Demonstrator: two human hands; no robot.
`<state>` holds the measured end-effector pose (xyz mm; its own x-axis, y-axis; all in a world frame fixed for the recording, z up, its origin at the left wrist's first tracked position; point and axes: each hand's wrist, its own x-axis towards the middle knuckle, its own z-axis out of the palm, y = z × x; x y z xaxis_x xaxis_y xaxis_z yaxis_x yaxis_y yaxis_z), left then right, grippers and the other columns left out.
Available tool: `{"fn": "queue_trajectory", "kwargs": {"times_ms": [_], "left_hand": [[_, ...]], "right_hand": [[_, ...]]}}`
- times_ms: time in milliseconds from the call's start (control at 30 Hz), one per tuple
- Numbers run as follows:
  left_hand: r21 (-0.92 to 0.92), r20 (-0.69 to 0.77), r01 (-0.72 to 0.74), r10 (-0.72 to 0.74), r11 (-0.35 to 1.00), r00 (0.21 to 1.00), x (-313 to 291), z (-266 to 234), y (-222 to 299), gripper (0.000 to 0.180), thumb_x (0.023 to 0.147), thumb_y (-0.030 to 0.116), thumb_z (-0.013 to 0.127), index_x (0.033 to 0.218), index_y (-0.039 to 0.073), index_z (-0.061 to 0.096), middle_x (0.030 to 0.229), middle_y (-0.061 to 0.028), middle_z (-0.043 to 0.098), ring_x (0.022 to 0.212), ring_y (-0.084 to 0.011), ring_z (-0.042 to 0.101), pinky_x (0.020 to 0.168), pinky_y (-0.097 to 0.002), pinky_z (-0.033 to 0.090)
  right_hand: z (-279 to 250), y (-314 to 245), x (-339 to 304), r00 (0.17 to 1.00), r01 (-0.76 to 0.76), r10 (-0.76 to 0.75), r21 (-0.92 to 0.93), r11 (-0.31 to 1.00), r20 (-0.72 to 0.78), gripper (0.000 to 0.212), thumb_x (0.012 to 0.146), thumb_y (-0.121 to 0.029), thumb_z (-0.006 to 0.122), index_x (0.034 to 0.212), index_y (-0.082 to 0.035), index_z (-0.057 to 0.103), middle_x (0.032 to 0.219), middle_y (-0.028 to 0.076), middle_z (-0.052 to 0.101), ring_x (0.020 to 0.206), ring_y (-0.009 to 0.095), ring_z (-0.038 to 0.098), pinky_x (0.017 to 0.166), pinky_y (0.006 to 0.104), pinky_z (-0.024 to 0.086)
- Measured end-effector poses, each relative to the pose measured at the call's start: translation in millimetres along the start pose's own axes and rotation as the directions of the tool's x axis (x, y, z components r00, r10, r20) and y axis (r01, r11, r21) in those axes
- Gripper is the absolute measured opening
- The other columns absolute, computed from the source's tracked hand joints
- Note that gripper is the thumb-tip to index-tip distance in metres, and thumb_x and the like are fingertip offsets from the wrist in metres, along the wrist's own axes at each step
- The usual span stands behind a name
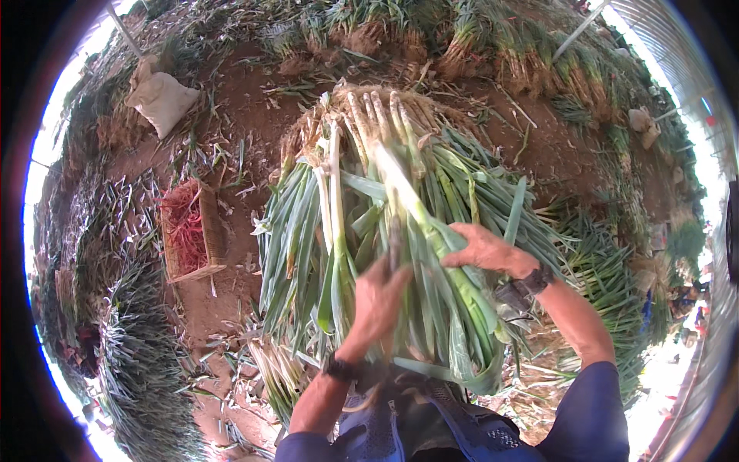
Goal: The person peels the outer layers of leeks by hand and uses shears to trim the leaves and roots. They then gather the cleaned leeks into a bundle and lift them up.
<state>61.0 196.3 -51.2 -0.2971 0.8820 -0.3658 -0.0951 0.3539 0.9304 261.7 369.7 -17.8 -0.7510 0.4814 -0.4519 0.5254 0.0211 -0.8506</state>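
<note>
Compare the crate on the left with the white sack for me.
The crate has straight, stiff-looking sides, while the sack looks soft and bulging. The crate is brownish; the sack is off-white. The crate is open, showing red strips inside, whereas the sack's contents are hidden. The crate sits nearer the person, the sack farther off. Both are on the ground, left of the leek pile.
</note>
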Motion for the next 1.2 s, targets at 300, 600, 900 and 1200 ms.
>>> {"fn": "queue_trajectory", "kwargs": {"times_ms": [300,600,900,1200], "left_hand": [[-0.040,-0.065,-0.095,0.092,0.995,0.994,-47,-83,1,0.050,0.098,0.024,0.067,0.142,0.002,0.057,0.086,-0.0016,0.062,0.072,-0.0099,0.056,0.063,-0.0252,0.047],[0.123,-0.163,-0.045,0.065,0.991,0.985,-43,-121,-13,0.059,0.094,0.025,0.066,0.144,-0.003,0.052,0.092,-0.0054,0.063,0.080,-0.0154,0.055,0.071,-0.0317,0.048],[-0.001,-0.193,-0.085,0.083,0.996,0.978,-40,-112,-28,0.061,0.093,0.022,0.065,0.147,-0.003,0.050,0.099,-0.0055,0.064,0.086,-0.0144,0.056,0.079,-0.0294,0.050],[0.032,-0.062,-0.046,0.048,0.998,0.997,-29,-90,-10,0.063,0.092,0.023,0.070,0.148,0.002,0.050,0.111,-0.0147,0.066,0.094,-0.0215,0.063,0.086,-0.0367,0.052]], "right_hand": [[57,-43,66,0.938,0.304,-0.315,-0.090,0.948,-0.148,0.078,0.092,-0.033,0.076,0.150,0.003,0.038,0.108,0.016,0.069,0.090,0.019,0.071,0.079,0.0279,0.062],[174,-44,89,0.965,0.035,0.100,-0.497,0.867,0.242,0.052,0.097,-0.041,0.067,0.108,0.010,0.062,0.096,0.023,0.070,0.085,0.034,0.071,0.082,0.0460,0.057],[36,20,142,0.822,-0.370,-0.167,-0.735,0.568,-0.544,0.049,0.091,-0.043,0.070,0.113,0.000,0.061,0.104,0.019,0.067,0.090,0.037,0.071,0.081,0.0491,0.057],[-10,44,166,0.855,-0.336,0.010,-0.541,0.771,-0.518,0.036,0.083,-0.027,0.077,0.100,0.003,0.066,0.087,0.021,0.072,0.083,0.032,0.073,0.073,0.0462,0.057]]}}
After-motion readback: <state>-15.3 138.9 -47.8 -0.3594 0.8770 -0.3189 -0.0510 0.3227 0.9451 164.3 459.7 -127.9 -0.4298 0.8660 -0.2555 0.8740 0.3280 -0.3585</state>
